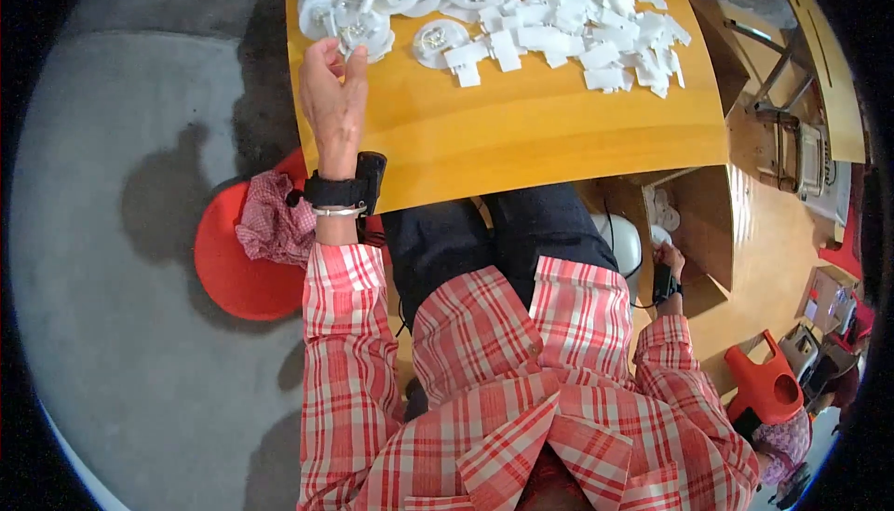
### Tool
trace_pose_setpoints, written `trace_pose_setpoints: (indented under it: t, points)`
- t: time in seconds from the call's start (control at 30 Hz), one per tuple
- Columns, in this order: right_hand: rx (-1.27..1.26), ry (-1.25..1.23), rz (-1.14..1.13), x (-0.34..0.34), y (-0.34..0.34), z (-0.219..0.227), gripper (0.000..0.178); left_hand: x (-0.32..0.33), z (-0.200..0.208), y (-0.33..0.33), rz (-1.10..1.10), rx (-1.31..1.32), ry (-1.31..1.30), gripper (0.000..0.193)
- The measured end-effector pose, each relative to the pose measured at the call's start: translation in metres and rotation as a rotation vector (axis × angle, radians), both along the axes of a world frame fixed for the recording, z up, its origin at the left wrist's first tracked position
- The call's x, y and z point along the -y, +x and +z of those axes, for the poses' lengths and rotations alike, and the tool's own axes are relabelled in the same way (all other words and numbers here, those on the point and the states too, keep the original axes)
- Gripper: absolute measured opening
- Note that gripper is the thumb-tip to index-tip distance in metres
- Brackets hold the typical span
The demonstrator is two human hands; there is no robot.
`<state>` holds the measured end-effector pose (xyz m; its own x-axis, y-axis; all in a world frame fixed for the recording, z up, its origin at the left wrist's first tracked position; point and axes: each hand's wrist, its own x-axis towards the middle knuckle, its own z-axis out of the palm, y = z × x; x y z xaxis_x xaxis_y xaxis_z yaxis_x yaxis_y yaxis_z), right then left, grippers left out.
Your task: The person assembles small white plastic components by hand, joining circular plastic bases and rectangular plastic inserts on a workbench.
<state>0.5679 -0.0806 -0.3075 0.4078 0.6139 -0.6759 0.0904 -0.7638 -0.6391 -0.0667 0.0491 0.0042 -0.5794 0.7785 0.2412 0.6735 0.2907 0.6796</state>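
Note:
My left hand [337, 101] is at the left side of the yellow table [521, 138], its thumb and fingers apart. Its fingertips reach the edge of a clear-and-white round plastic piece [363, 31], and I see nothing gripped. Several similar discs lie heaped beyond it, with one disc [438, 42] apart from them. Down to the right, my right hand [669, 256] is at an open cardboard box [700, 222] beside the table. Its fingers close on a white round piece [659, 234], partly hidden by the hand. More white round pieces [665, 208] lie inside the box.
A pile of small white plastic pieces [596, 31] covers the table's far right. A red stool [237, 269] with a checked cloth [275, 218] stands at left. Farther right are a red stool [768, 381], a carton [829, 299] and a metal-legged table [824, 54].

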Motion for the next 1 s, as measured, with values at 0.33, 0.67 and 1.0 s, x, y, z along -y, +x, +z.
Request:
trace_pose_setpoints:
  t: [0.33,0.67,1.0]
  points:
    - [-0.235,0.186,-0.211,-0.018,-0.016,0.051,0.01,-0.029,0.005,-0.012,-0.09,-0.56,-0.005,0.032]
    - [0.206,0.679,-0.084,-0.098,-0.058,0.156,0.031,-0.003,-0.009,0.001,-0.12,-0.502,0.18,0.019]
    - [-0.079,0.916,0.453,-0.147,-0.256,0.284,0.021,0.032,0.0,0.028,-0.333,-0.767,0.459,0.034]
